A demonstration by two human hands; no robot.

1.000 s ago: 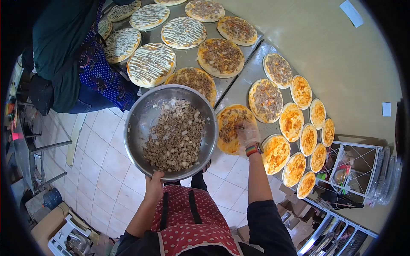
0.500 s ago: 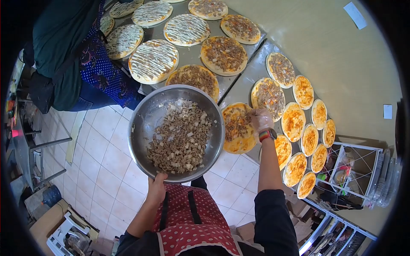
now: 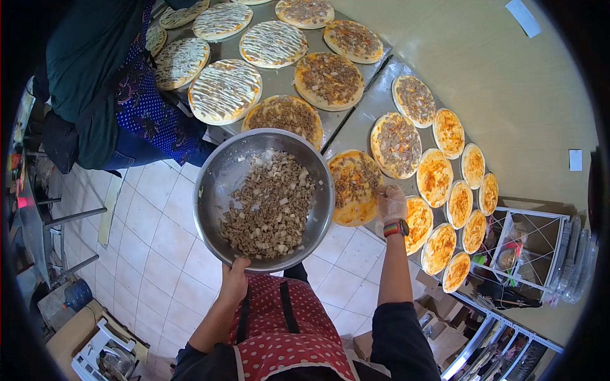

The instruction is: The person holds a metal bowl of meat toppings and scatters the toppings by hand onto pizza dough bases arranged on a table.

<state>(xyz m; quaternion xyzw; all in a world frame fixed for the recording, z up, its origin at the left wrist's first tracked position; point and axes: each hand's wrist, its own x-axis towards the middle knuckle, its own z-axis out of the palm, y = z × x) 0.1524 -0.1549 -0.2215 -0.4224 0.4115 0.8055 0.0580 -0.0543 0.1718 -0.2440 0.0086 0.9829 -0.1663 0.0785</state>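
Note:
My left hand point(image 3: 235, 279) grips the near rim of a large steel bowl point(image 3: 213, 232). Crumbly cooked minced meat with pale chunks point(image 3: 270, 206) covers much of the bowl's inside. My right hand point(image 3: 392, 206), in a clear plastic glove, is at the right edge of a round pizza point(image 3: 352, 213) beside the bowl. Its fingers look curled together, and whatever they hold is hidden. Meat lies on that pizza's upper part; the lower part shows only orange sauce. Just above my right hand is a meat-covered pizza point(image 3: 397, 146).
Sauced bases point(image 3: 435, 178) line the metal table's right side. Pizzas with white drizzle point(image 3: 225, 92) and meat-topped ones point(image 3: 328, 79) fill the far part. Another person in a blue patterned apron point(image 3: 152, 120) stands at the left. A white wire rack point(image 3: 527, 244) is at the right.
My right hand has moved down toward me, from the middle right of the nearest pizza to its lower right edge. My left hand keeps its grip on the bowl.

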